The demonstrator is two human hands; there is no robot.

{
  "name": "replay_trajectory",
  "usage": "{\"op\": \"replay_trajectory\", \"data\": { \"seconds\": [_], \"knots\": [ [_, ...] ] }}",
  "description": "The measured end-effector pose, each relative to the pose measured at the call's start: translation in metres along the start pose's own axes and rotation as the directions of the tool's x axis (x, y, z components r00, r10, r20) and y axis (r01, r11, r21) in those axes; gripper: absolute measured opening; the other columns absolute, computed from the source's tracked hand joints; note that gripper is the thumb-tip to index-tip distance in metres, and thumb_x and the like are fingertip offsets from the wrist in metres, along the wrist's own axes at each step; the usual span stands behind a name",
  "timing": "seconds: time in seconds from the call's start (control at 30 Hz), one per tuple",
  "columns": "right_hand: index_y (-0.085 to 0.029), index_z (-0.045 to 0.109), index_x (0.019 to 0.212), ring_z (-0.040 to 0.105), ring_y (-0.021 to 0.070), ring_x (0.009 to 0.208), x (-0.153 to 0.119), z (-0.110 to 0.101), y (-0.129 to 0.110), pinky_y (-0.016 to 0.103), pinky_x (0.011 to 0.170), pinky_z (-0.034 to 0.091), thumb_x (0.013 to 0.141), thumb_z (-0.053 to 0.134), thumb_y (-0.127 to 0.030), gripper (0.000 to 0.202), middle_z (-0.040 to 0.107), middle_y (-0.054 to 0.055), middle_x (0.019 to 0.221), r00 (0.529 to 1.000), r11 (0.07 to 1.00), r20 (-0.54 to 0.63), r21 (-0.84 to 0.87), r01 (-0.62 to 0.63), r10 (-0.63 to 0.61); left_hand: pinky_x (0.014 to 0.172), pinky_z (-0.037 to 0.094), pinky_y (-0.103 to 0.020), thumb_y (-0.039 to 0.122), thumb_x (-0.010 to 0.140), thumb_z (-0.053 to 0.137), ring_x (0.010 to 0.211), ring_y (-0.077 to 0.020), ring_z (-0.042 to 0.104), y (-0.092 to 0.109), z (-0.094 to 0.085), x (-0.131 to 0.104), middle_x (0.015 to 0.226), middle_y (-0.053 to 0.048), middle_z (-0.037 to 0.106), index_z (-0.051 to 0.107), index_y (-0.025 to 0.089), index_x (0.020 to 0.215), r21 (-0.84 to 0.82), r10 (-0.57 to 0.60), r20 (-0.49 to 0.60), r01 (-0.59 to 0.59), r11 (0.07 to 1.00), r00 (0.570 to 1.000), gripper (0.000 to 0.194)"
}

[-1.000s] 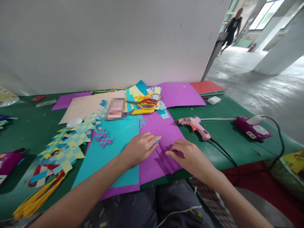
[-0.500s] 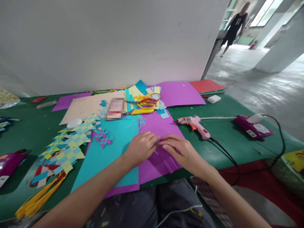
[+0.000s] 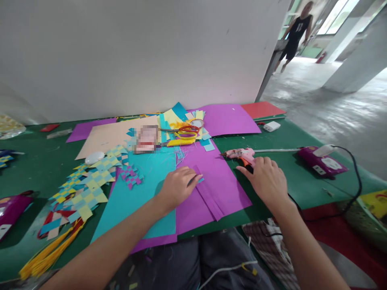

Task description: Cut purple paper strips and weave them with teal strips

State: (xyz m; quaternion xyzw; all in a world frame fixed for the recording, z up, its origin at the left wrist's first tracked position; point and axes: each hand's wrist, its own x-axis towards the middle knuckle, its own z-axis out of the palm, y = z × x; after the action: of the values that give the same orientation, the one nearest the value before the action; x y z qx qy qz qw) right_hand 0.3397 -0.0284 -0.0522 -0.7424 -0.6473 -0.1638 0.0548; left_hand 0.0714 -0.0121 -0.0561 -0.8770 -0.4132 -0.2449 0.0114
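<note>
My left hand (image 3: 178, 186) is closed on the upper end of some narrow purple paper strips (image 3: 211, 198). A small bit of blue paper (image 3: 200, 180) shows by its fingertips. The strips slant down to the right over a purple sheet (image 3: 193, 215). My right hand (image 3: 267, 179) covers the handle of a pink hot glue gun (image 3: 237, 153), its fingers curled over it and its thumb sticking out to the left. The gun lies on the table, nozzle pointing left. Under my left forearm is a turquoise sheet (image 3: 145, 185) with a purple woven paper piece (image 3: 131, 176) on it.
Scissors (image 3: 187, 129), a yellow-handled cutter (image 3: 181, 142) and a roll of tape (image 3: 198, 123) lie at the back. Woven paper pieces (image 3: 98, 177) and a yellow tassel (image 3: 50, 253) are at left. A purple power strip (image 3: 322, 163) stands right, its cable hanging down. Someone (image 3: 296, 36) is beyond the wall.
My right hand has let go of the purple strips and moved right, onto the glue gun's handle. My left hand stays at the strips. The person beyond the wall has shifted slightly.
</note>
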Motion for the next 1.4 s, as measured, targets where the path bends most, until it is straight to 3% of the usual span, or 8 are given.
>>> {"op": "replay_trajectory", "data": {
  "seconds": [0.13,0.23,0.4,0.53,0.83,1.4],
  "knots": [
    [-0.013,0.054,0.089,0.059,0.0309,0.088,0.007,0.012,-0.001,0.033,0.062,0.038,0.09,0.05,-0.051,0.038,0.062,0.016,0.092,0.998,0.996,0.001,0.07,-0.06,0.06,0.066,0.047,-0.027,0.034,0.097,0.047,0.07,-0.0157,0.063,0.001,-0.002,0.0,0.069,-0.003,0.068,0.068,0.017,0.074,-0.008,-0.006,-0.001,0.006,1.0,1.0,0.035],
    [-0.016,0.052,0.091,0.06,0.0283,0.086,0.009,0.008,0.001,0.032,0.061,0.037,0.088,0.055,-0.045,0.029,0.064,0.012,0.091,0.996,0.978,-0.009,0.188,-0.09,0.093,0.067,0.047,-0.027,0.035,0.096,0.047,0.07,-0.0156,0.063,0.002,-0.004,0.001,0.07,-0.003,0.068,0.069,0.016,0.074,-0.031,-0.025,0.006,0.026,0.999,1.0,0.035],
    [-0.019,0.051,0.098,0.063,0.0251,0.078,0.001,-0.008,0.002,0.031,0.062,0.039,0.085,0.059,-0.042,0.027,0.066,0.006,0.087,0.996,0.944,-0.058,0.318,0.083,-0.068,0.068,0.047,-0.028,0.033,0.097,0.047,0.072,-0.0162,0.064,0.002,-0.005,0.002,0.073,-0.003,0.07,0.069,0.016,0.075,-0.051,-0.044,0.039,0.046,0.998,0.998,0.035],
    [-0.018,0.052,0.1,0.063,0.0257,0.081,-0.004,-0.014,-0.005,0.033,0.066,0.042,0.086,0.057,-0.038,0.025,0.066,0.007,0.089,0.982,0.929,-0.1,0.318,0.187,-0.163,0.068,0.047,-0.028,0.032,0.097,0.046,0.074,-0.0167,0.065,0.001,-0.005,0.003,0.073,-0.004,0.07,0.069,0.016,0.075,-0.051,-0.057,0.065,0.06,0.997,0.996,0.035],
    [-0.018,0.053,0.1,0.062,0.0259,0.085,-0.008,-0.015,-0.017,0.035,0.068,0.045,0.09,0.05,-0.034,0.019,0.065,0.009,0.094,0.966,0.911,-0.099,0.322,0.258,-0.239,0.068,0.048,-0.028,0.031,0.096,0.047,0.075,-0.0168,0.065,0.0,-0.005,0.002,0.075,-0.003,0.071,0.07,0.017,0.078,-0.054,-0.083,0.084,0.087,0.995,0.993,0.033],
    [-0.018,0.051,0.105,0.061,0.0255,0.084,-0.011,-0.02,-0.021,0.033,0.065,0.044,0.089,0.052,-0.029,0.019,0.064,0.007,0.09,0.96,0.909,-0.106,0.308,0.28,-0.26,0.069,0.047,-0.029,0.031,0.097,0.047,0.075,-0.0169,0.065,0.002,-0.008,0.003,0.077,-0.004,0.071,0.07,0.017,0.079,-0.082,-0.099,0.116,0.109,0.991,0.988,0.033]
  ]
}}
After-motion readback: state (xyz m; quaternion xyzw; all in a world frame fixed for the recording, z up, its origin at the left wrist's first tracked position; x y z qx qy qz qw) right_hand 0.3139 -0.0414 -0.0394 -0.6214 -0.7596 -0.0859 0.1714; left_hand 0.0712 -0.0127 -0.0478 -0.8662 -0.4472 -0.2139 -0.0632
